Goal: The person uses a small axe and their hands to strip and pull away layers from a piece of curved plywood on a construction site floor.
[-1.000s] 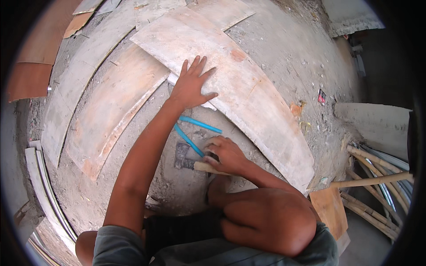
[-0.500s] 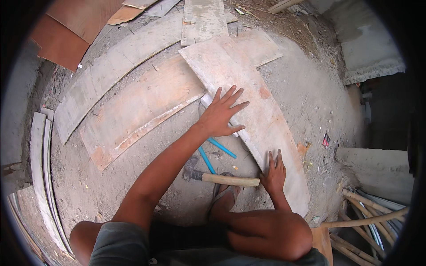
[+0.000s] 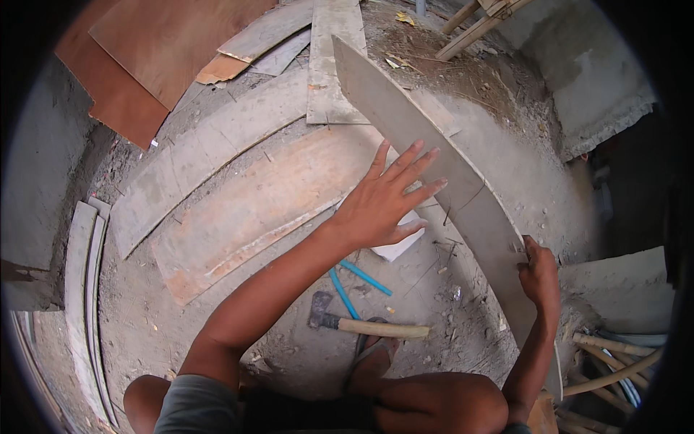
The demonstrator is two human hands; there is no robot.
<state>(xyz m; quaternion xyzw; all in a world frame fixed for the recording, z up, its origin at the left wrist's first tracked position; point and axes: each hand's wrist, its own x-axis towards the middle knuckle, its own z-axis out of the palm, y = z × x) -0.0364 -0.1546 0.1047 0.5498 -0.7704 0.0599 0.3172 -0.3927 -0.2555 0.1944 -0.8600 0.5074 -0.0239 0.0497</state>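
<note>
A long wooden board (image 3: 471, 194) is tipped up on its edge, its grey face toward me, with nails sticking out of it. My right hand (image 3: 541, 273) is closed round the board's right edge near its lower end. My left hand (image 3: 383, 197) has its fingers spread in front of the grey face; whether the fingertips touch it I cannot tell. Below lies a hammer-like tool with a dark metal head (image 3: 319, 309) and a wooden handle (image 3: 383, 329). Two blue rod-like pieces (image 3: 366, 278) lie by it. A white object (image 3: 396, 244) is partly hidden behind my left hand.
Other boards, one pinkish (image 3: 267, 195) and one grey (image 3: 210, 159), lie to the left, some with nails standing up. Brown sheets (image 3: 144, 65) are at the far left. Bamboo poles (image 3: 614, 365) and concrete blocks (image 3: 614, 282) stand at the right.
The board lay flat under both hands and is now tilted up on edge, its grey side showing. My right hand has moved up and right and gripped its edge. My left hand shifted right.
</note>
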